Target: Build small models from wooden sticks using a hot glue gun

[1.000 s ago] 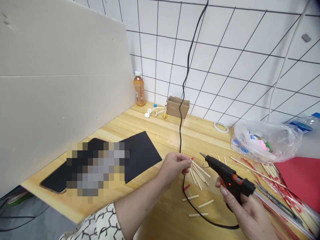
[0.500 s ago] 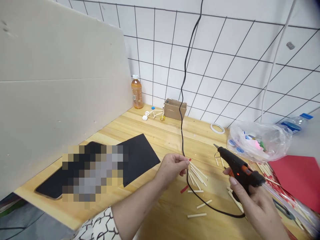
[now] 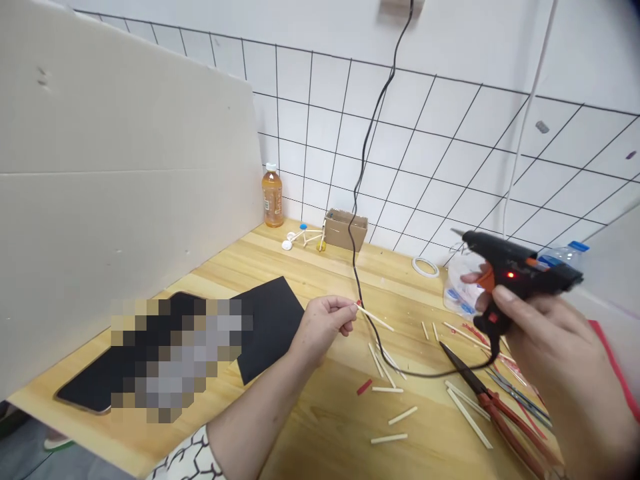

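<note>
My left hand (image 3: pixel 325 327) is closed in a pinch on a thin pale wooden stick (image 3: pixel 377 318), with a bit of red at the pinched end. The stick slants down to the right, over the table. In my right hand (image 3: pixel 545 333) is a black hot glue gun (image 3: pixel 520 263), raised, its nozzle toward the left and a red light lit on its side. One finger lies by the orange trigger (image 3: pixel 486 277). Below my left hand, several short sticks (image 3: pixel 389 439) and a small red strip (image 3: pixel 365 387) lie on the wooden table (image 3: pixel 320 433).
The black cord (image 3: pixel 357 193) hangs before the wall and loops across the table. Red-handled pliers (image 3: pixel 500 413) lie beneath my right hand. Behind stand a cardboard box (image 3: pixel 346 231), a stick model (image 3: pixel 305 237), a drink bottle (image 3: pixel 273 200) and a tape roll (image 3: pixel 425 267). Black paper (image 3: pixel 273 327) lies left.
The glue gun has moved up and to the right, away from my left hand. My left hand has lifted the stick from the loose sticks. The view has shifted, bringing the pliers into sight.
</note>
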A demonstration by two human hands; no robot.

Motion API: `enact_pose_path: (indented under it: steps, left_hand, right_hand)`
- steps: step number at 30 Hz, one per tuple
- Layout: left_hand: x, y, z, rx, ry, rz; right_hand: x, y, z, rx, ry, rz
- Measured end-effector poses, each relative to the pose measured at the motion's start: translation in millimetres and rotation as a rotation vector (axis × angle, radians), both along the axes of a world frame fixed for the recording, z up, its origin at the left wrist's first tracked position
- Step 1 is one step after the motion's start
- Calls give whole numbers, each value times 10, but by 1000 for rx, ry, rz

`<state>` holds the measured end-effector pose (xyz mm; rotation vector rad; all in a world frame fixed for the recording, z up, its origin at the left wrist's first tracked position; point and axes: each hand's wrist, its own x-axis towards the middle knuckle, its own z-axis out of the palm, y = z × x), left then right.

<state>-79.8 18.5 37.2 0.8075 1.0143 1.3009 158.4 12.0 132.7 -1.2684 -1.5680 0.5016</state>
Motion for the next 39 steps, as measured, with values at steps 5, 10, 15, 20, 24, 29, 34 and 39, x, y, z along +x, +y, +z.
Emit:
enact_pose_path:
  steps: [5,10,15,20,24,29,34,39]
  left_hand:
    - [0,2,-5,2,17,1]
    - [-1,2,1,2,11,-10]
    - [-20,2,14,8,6,-12]
    - [-24,3,22,-7,-7,3]
    - [-7,-6,13,-12,11,-20]
    - [19,-13,6,-25,7,-36]
    - [53,-29,17,-41,-15,-45]
    - [87,-63,43,-21,-33,-55]
  right_hand:
    - [-29,515,124,45,45,30]
    - [42,929,-267,43,-320,-116]
    - [98,1080,-763,142,-775,58]
    - [-46,1053,-973,89,-1100,144]
    - [-69,1155,-1095,-76,-1149,-24]
    - [6,1298,-1232,-182,-1155,-107]
    - [28,1336,-1249,-251,-1140,-111]
    - [-6,1225,-1106,-245,-1094,-113]
